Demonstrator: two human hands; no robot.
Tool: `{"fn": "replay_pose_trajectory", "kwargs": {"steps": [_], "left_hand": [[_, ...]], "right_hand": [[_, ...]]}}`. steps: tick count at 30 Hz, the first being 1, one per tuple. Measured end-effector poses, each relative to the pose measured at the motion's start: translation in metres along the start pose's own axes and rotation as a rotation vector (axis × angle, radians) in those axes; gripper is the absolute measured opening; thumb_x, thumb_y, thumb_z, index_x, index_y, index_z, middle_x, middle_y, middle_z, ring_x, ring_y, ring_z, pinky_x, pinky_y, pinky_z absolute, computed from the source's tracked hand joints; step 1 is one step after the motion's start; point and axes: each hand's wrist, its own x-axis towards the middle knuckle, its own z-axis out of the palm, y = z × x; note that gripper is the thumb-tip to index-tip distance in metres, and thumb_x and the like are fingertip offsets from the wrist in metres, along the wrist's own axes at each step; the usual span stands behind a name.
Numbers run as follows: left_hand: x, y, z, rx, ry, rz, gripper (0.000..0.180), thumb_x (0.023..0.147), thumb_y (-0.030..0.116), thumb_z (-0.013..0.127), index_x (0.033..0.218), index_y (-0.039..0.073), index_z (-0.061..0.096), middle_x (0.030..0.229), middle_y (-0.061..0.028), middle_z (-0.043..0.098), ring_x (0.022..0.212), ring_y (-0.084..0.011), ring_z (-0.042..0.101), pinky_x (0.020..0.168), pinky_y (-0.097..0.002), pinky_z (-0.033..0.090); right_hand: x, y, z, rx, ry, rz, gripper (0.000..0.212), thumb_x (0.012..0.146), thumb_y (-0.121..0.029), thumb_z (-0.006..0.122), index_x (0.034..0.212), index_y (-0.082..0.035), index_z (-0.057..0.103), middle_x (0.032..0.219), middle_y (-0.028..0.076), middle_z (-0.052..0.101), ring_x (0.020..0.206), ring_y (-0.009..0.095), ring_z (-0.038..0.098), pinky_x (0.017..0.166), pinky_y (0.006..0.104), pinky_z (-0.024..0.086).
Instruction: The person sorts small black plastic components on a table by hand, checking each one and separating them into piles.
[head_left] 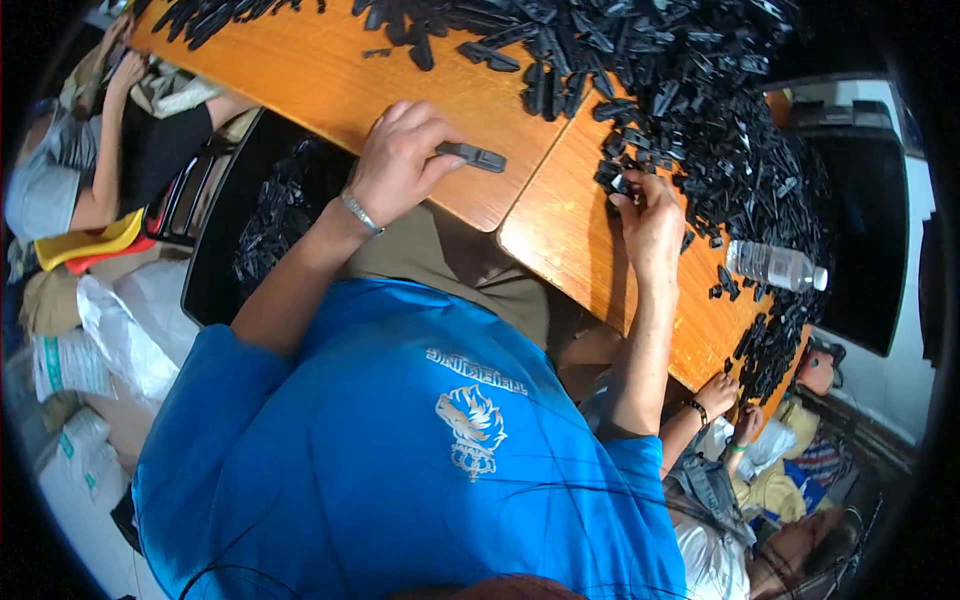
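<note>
My left hand, with a metal band at its wrist, is closed on a flat black plastic part above the wooden table. The part sticks out to the right past my thumb and fingers. At the near edge of the big heap of black plastic parts, my right hand is bent down to the tabletop. Its thumb and fingers pinch a small dark plastic piece; the fingers partly hide it, and its exact shape cannot be made out.
A clear plastic bottle lies on its side against the heap. Left of my lap stands a black bin with dark parts inside. Another person's hand is at the table's right end, and a person sits at the far left.
</note>
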Motion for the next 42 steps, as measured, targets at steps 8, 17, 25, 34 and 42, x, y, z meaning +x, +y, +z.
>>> {"fn": "replay_pose_trajectory", "kwargs": {"steps": [8, 17, 25, 34, 42], "left_hand": [[-0.004, -0.004, 0.001, -0.005, 0.024, -0.015, 0.022, 0.083, 0.01, 0.086, 0.102, 0.006, 0.076, 0.102, -0.009, 0.068, 0.102, -0.032, 0.064, 0.09, -0.0435, 0.053], [-0.004, -0.003, -0.001, -0.047, 0.033, -0.027, 0.02, 0.082, 0.009, 0.086, 0.099, 0.006, 0.076, 0.1, -0.0089, 0.068, 0.102, -0.0321, 0.064, 0.09, -0.0435, 0.053], [0.001, -0.007, 0.001, -0.094, 0.099, -0.014, 0.017, 0.085, 0.005, 0.082, 0.1, 0.003, 0.073, 0.098, -0.0132, 0.066, 0.096, -0.0354, 0.066, 0.083, -0.0434, 0.053], [-0.009, -0.036, -0.143, 0.098, -0.345, -0.181, 0.031, 0.086, -0.007, 0.074, 0.117, -0.001, 0.072, 0.11, -0.0147, 0.073, 0.111, -0.0355, 0.07, 0.099, -0.0422, 0.055], [0.094, -0.004, 0.017, 0.201, -0.09, 0.256, 0.026, 0.093, 0.004, 0.066, 0.116, 0.011, 0.075, 0.118, -0.0067, 0.067, 0.116, -0.0293, 0.063, 0.1, -0.0444, 0.052]], "right_hand": [[-0.006, -0.097, 0.048, 0.179, -0.05, -0.321, 0.028, 0.085, -0.01, 0.086, 0.112, -0.009, 0.076, 0.1, 0.013, 0.069, 0.088, 0.037, 0.073, 0.072, 0.0463, 0.058], [0.007, -0.094, 0.076, 0.272, -0.045, -0.372, 0.024, 0.084, -0.009, 0.087, 0.107, -0.007, 0.079, 0.098, 0.011, 0.067, 0.083, 0.036, 0.071, 0.07, 0.0456, 0.057], [0.023, -0.123, 0.088, 0.235, -0.039, -0.522, 0.022, 0.085, -0.008, 0.082, 0.107, -0.008, 0.079, 0.098, 0.011, 0.07, 0.086, 0.036, 0.073, 0.072, 0.0443, 0.059], [-0.003, -0.044, 0.033, 0.189, 0.084, -0.366, 0.022, 0.091, -0.009, 0.08, 0.113, -0.008, 0.079, 0.111, 0.012, 0.073, 0.092, 0.036, 0.075, 0.078, 0.0423, 0.061], [0.005, -0.016, 0.019, -0.175, 0.041, -0.22, 0.025, 0.088, 0.0, 0.075, 0.113, -0.002, 0.078, 0.113, 0.018, 0.07, 0.099, 0.04, 0.073, 0.084, 0.0474, 0.061]]}}
